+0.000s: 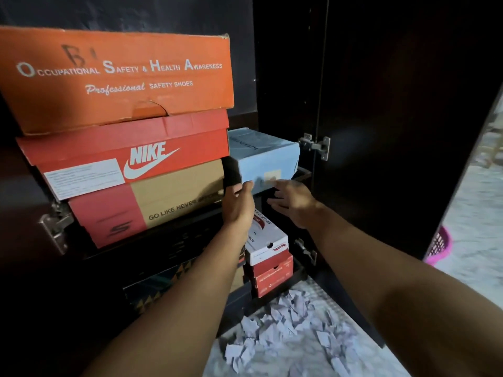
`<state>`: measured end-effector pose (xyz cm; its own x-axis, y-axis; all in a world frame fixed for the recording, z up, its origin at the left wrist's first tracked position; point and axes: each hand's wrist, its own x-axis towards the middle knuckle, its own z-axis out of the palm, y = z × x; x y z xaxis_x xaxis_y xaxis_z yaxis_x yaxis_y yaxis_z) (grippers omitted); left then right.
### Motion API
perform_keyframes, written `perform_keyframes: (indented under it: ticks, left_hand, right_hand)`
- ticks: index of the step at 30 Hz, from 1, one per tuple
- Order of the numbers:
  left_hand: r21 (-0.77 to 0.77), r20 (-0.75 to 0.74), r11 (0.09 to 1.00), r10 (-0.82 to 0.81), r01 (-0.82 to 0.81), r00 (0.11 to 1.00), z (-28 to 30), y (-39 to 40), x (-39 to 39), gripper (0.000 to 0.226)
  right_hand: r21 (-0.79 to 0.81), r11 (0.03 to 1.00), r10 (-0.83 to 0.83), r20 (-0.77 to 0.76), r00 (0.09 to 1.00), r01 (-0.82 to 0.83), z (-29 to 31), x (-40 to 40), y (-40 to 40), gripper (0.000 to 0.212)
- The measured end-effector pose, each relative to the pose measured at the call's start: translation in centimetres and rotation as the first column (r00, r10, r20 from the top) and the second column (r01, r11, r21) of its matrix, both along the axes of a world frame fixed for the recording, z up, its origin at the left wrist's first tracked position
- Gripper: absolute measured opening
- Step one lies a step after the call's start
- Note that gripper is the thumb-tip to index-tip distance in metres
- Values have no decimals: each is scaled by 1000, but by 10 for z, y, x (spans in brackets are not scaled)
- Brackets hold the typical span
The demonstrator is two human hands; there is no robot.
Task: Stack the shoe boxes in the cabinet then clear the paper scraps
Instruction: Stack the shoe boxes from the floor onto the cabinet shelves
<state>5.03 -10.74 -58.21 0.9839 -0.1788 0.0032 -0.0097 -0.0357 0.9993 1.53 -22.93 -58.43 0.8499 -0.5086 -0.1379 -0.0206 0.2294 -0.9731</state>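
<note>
Inside the dark cabinet point(285, 77), at centre frame, a pale blue box point(268, 156) sits on a shelf just at 3 o'clock of a stack of three boxes: an orange box point(117, 77) on top, a red Nike box point(130, 156) under it, and a red-and-tan box point(152, 205) at the bottom. Both hands reach to the blue box's near end. On the left hand point(237, 205) the fingers wrap its lower left corner, thumb on the front face. On the right hand point(292, 201) the fingers lie spread and loose, with the tips touching the box's lower front edge and nothing clasped.

At 6 o'clock of the blue box, on a lower shelf, a white box point(268, 242) rests on a small red box point(272, 276); a dark patterned box point(155, 287) lies at their 9 o'clock. Paper scraps point(288, 325) litter the pale floor point(468, 257) before the cabinet. Its open door point(402, 118) stands at 3 o'clock, with a pink basket point(439, 246) beyond.
</note>
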Motion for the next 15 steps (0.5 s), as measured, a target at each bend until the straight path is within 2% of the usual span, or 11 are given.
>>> perform_keyframes:
  ticks: [3,5,10,15]
  left_hand:
    - [11,25,1000,13,-14,1000,-11,-6,-14,23]
    - [6,39,1000,-31,31,999,-20,-16,-27,7]
    - [-16,4,976,-218,218,976,-44,-55,-82,10]
    - [50,-33,887,-458,459,888,-84,-112,-169,15]
  right_hand:
    - [-111,994,-17,-41,999,13,-11,-33,-4,23]
    - [-182,983,-46,-59,997,34,-19,-64,-13,25]
    - [-291,955,-79,-91,993,49,-41,-163,-43,22]
    - [-320,942,-153,-149,977,99,-75,-288,-87,20]
